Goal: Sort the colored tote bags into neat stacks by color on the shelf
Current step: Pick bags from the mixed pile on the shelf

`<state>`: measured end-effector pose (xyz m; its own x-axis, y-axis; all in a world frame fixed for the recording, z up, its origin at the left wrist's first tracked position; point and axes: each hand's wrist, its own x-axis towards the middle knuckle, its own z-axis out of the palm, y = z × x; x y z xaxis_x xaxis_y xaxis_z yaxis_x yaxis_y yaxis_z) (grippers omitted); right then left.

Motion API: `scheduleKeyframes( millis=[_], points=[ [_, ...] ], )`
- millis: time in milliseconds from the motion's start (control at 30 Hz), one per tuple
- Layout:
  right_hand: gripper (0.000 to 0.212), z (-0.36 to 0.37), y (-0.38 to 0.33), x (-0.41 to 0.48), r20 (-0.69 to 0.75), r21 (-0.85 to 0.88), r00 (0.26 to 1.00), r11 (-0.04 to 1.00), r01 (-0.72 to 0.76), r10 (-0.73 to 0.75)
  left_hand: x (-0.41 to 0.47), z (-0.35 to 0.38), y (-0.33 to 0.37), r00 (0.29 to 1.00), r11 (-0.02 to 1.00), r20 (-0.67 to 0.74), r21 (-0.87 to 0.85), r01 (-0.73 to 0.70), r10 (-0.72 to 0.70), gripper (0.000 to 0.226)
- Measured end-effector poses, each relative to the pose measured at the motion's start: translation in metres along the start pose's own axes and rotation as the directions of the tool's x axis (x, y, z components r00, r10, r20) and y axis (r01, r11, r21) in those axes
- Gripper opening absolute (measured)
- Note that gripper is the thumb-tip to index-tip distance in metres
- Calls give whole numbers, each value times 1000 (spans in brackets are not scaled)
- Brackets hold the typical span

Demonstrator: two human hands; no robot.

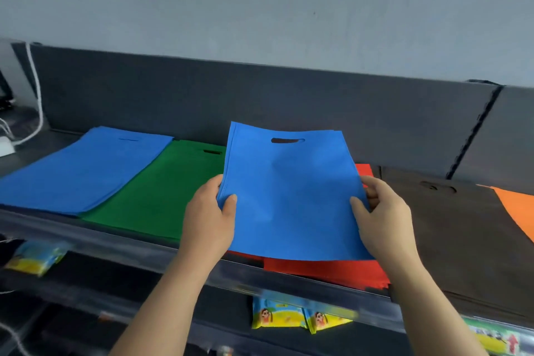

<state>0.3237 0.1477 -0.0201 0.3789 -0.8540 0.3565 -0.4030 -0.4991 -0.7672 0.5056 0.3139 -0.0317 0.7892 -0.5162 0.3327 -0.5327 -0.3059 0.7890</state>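
Aloft, blue bag (289, 196), left hand (208, 220) and right hand (383, 220) at side edges.

Plain pale grey wall (260, 3) with a couple of dark specks. Under it, a dark grey back panel (260, 89) runs behind the shelf (86, 235). There's a white cable (36, 95) at the shelf's left end and yellow snack packets (277, 313) underneath.

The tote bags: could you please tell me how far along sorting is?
Done: blue stack, green stack, red stack, brown stack laid out. In hand: left hand and right hand grip blue bags over the red stack. Left: likely adding them to the blue stack, rehoming the orange bag.
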Motion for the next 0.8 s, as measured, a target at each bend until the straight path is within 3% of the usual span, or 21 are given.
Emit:
scheduleKeyframes(
  millis=[400,800],
  points=[
    [34,124,-74,4,55,-20,992,993,113,-112,54,-90,-90,993,988,-96,133,76,-63,47],
    [34,283,-189,-33,62,-65,995,994,86,-82,145,-227,-223,999,933,-23,359,39,-33,40]
  ],
)
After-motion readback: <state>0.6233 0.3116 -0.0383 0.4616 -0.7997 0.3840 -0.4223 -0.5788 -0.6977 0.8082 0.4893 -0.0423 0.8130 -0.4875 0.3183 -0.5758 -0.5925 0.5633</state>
